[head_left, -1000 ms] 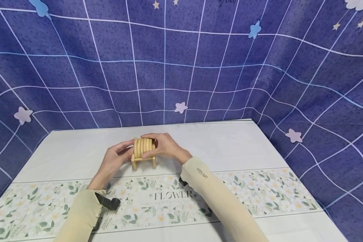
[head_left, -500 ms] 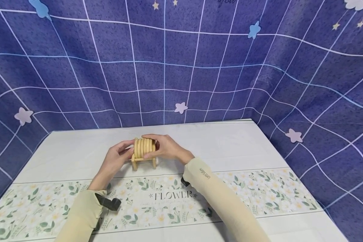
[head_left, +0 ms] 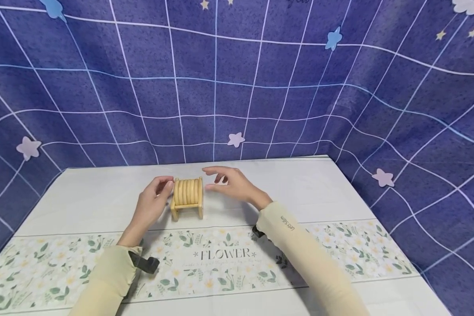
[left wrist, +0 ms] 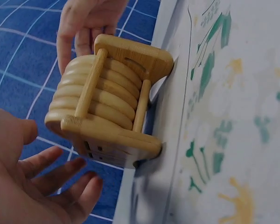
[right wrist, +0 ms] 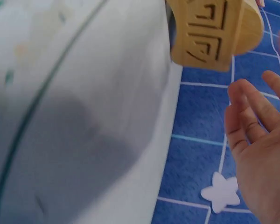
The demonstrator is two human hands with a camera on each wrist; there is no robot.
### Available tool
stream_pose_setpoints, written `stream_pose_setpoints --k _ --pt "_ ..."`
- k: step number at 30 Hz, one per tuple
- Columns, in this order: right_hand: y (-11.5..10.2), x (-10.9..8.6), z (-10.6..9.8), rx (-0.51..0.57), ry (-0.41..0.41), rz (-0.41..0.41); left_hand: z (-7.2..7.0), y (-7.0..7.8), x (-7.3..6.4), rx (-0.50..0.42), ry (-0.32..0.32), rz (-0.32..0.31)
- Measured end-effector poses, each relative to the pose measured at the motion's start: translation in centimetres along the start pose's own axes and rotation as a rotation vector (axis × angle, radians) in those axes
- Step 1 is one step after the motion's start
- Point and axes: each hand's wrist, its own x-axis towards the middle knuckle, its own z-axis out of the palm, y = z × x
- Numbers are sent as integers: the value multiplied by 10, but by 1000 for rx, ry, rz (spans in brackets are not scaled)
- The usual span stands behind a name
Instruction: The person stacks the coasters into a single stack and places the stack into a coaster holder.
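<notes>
A small wooden coaster rack [head_left: 187,206] stands left of centre on the table, with several round wooden coasters [head_left: 188,191] set on edge side by side between its two end panels. Dark angular grooves mark the end panel [right wrist: 205,39] in the right wrist view. My left hand [head_left: 151,202] is at the rack's left end, fingers loosely bent and holding nothing; the left wrist view has its fingers [left wrist: 56,175] spread beside the panel. To the right of the rack, a small gap away, my right hand [head_left: 237,184] hovers with thumb and fingers parted around nothing.
A white tablecloth [head_left: 284,188] with a floral band and the word FLOWER covers the table. Behind and to the right hangs a blue curtain [head_left: 237,101] with a grid of lines and stars, close past the table's far edge.
My right hand has let go of the coasters and drawn off to the right, its thumb and fingers parting. My left hand has shifted slightly, and the rack stands in place.
</notes>
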Motion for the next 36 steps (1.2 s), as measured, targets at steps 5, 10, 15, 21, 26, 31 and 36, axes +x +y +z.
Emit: stream_pose_setpoints --k 5,10,15,21,26,31,36 --pt "2 -16 -19 -107 34 -9 -2 7 3 87 22 90" --pt "4 -36 -44 -286 92 24 -6 10 4 229 70 185" --pt "4 -52 -66 -452 138 74 -9 10 7 337 108 319" --pt "-2 -66 -81 -554 99 173 -16 11 12 486 114 425" --pt "-4 -75 -83 -588 3 257 -18 10 14 571 71 422" --pt "2 -81 -82 -661 -15 305 -18 8 16 617 45 408" --pt "8 -86 -83 -709 -17 362 -16 7 18 660 14 407"
